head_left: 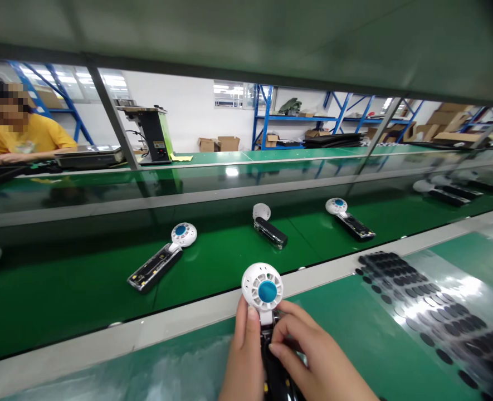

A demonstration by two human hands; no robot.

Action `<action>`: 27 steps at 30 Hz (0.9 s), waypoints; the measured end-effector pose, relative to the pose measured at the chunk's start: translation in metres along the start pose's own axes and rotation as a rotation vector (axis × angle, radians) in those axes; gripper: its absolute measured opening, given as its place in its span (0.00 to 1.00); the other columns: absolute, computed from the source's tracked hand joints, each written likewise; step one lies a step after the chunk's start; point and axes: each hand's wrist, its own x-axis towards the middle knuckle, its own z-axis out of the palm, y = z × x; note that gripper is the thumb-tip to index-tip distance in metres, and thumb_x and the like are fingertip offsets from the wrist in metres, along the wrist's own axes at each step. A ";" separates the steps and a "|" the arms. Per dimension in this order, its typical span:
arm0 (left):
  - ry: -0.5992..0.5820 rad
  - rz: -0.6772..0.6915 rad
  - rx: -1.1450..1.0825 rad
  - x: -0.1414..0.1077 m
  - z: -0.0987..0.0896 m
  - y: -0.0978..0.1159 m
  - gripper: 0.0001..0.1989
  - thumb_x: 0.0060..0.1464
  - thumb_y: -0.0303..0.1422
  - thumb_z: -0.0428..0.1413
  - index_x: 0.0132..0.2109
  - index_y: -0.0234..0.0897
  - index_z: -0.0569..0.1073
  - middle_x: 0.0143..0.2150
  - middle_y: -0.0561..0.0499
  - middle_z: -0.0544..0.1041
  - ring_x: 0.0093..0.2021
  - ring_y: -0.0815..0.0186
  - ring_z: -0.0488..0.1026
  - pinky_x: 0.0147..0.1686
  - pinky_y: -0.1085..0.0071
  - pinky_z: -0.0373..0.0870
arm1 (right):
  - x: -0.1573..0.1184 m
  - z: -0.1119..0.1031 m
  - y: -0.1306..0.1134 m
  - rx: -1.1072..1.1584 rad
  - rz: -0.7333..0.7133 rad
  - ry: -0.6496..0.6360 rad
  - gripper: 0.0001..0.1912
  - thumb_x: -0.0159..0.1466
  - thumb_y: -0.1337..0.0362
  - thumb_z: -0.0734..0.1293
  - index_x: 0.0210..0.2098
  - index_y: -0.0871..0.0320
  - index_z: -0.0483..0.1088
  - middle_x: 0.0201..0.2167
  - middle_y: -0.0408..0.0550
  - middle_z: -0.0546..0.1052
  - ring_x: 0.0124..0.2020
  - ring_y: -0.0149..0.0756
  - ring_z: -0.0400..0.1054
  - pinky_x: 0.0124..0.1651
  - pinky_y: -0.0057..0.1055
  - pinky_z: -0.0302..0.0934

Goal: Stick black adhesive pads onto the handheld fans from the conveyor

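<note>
A handheld fan (262, 287) with a white, slotted round head, a blue centre disc and a black handle is held upright in front of me. My left hand (246, 348) is closed around its left side, the thumb pressed just under the head. On the other side, my right hand (308, 351) has its thumb and bent forefinger at the upper part of the black handle. Whether a small part sits between those fingertips cannot be seen. The lower handle runs down between my hands, partly covered by them.
A green conveyor belt (221, 273) carries several similar fans, including one at the left (156, 264). Clear sheets with black round stickers (434, 301) lie on the right of the bench. Across the belt sits a person in a yellow shirt (49, 133). A shelf (246, 39) hangs overhead.
</note>
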 end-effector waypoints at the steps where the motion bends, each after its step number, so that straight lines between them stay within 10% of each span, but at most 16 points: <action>1: -0.001 0.001 -0.008 0.001 0.000 0.000 0.29 0.50 0.51 0.48 0.56 0.40 0.62 0.59 0.48 0.61 0.61 0.52 0.51 0.56 0.59 0.52 | 0.000 0.001 0.002 0.004 -0.017 0.012 0.06 0.55 0.72 0.58 0.24 0.55 0.60 0.51 0.46 0.63 0.46 0.34 0.64 0.45 0.28 0.58; 9: -0.008 0.022 -0.053 0.003 -0.001 -0.003 0.30 0.49 0.52 0.50 0.55 0.40 0.63 0.55 0.47 0.66 0.59 0.51 0.56 0.57 0.57 0.52 | 0.000 0.011 0.021 0.114 0.142 0.027 0.27 0.52 0.63 0.60 0.52 0.56 0.57 0.51 0.52 0.64 0.51 0.41 0.60 0.52 0.36 0.55; 18: -0.132 -0.019 -0.163 0.005 -0.001 -0.008 0.42 0.46 0.56 0.48 0.63 0.43 0.47 0.61 0.47 0.57 0.59 0.51 0.55 0.52 0.60 0.60 | -0.002 0.030 0.021 0.629 0.166 0.086 0.25 0.49 0.59 0.63 0.46 0.57 0.55 0.37 0.50 0.75 0.36 0.39 0.69 0.43 0.35 0.61; 22: -0.178 -0.038 -0.214 0.004 0.006 0.003 0.44 0.41 0.63 0.44 0.61 0.53 0.38 0.65 0.50 0.41 0.61 0.50 0.50 0.35 0.64 0.71 | 0.017 -0.010 0.032 0.633 0.187 0.257 0.26 0.52 0.54 0.63 0.47 0.55 0.55 0.34 0.47 0.75 0.34 0.40 0.71 0.37 0.33 0.64; 27: -0.178 -0.074 -0.157 0.005 0.010 0.011 0.46 0.39 0.65 0.41 0.61 0.52 0.37 0.64 0.45 0.39 0.60 0.49 0.49 0.31 0.65 0.71 | 0.086 -0.116 0.064 0.177 0.279 0.552 0.23 0.59 0.61 0.59 0.51 0.63 0.54 0.35 0.53 0.74 0.32 0.41 0.72 0.33 0.34 0.67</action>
